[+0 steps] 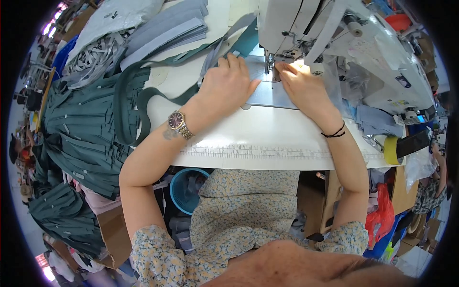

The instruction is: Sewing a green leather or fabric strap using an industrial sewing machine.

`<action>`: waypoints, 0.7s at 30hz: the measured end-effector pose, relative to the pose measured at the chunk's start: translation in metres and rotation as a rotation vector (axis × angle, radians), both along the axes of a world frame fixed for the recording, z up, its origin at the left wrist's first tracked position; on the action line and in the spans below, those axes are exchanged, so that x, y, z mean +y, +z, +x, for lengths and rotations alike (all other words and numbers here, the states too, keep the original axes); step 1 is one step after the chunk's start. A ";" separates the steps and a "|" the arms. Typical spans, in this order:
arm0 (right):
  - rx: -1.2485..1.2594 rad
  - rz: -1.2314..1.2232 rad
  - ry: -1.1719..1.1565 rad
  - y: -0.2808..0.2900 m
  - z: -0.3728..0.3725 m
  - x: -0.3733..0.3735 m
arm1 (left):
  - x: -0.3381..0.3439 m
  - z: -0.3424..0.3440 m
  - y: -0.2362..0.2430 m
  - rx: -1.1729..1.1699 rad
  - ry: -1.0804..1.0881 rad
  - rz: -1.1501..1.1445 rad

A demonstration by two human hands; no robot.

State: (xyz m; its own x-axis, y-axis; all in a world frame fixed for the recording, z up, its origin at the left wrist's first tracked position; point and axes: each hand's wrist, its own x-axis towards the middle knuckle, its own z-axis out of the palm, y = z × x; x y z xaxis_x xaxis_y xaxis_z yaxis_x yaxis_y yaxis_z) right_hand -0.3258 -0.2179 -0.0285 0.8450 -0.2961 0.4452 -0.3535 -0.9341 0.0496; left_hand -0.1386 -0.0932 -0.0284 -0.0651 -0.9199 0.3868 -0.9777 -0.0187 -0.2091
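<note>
My left hand (224,85) lies on the sewing machine bed, left of the needle, thumb spread away from bent fingers. Its fingertips touch the near edge of a dark green fabric piece (246,39). A grey strip (210,60) runs beside that hand, with a long dark green band (184,56) trailing leftward. Close to the presser foot (275,74), my right hand (306,91) has its fingers drawn together; whatever they pinch is hidden. Under the machine's lamp, the metal needle plate (270,94) shows between both hands. The white sewing machine (287,24) stands above them.
Dark green zippered pieces (88,115) pile at the left, near stacked grey panels (165,36) and a white bag (114,21). A ruler strip (258,153) follows the table's front edge. Yellow tape (391,150) sits at the right. Below is a blue basket (184,193).
</note>
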 end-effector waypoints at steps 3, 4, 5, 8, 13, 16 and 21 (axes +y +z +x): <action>-0.013 -0.061 0.104 0.004 -0.004 0.003 | 0.013 -0.011 0.011 -0.038 0.006 0.099; -0.015 -0.105 0.168 0.006 -0.005 0.006 | 0.020 -0.014 0.017 -0.049 -0.018 0.169; -0.050 -0.139 0.272 0.008 -0.005 0.008 | 0.025 -0.014 0.026 -0.055 -0.021 0.159; -0.102 -0.051 0.467 0.022 -0.002 0.035 | 0.045 0.003 0.056 0.146 -0.186 0.100; -0.088 0.084 0.505 0.034 0.043 0.081 | 0.031 0.090 0.045 0.193 -0.036 -0.215; 0.066 0.243 0.482 0.023 0.056 0.082 | 0.024 0.112 0.015 0.229 0.028 0.027; -0.093 0.292 0.591 0.031 0.014 0.089 | 0.042 0.132 0.038 0.456 0.147 -0.151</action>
State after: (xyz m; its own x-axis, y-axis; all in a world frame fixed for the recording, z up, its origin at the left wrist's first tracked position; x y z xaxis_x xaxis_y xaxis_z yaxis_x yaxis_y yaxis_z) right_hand -0.3115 -0.1289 0.0027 0.8642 0.0854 0.4959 0.2315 -0.9425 -0.2411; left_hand -0.0065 -0.0507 0.0101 0.2673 -0.8383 0.4752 -0.9538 -0.1600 0.2542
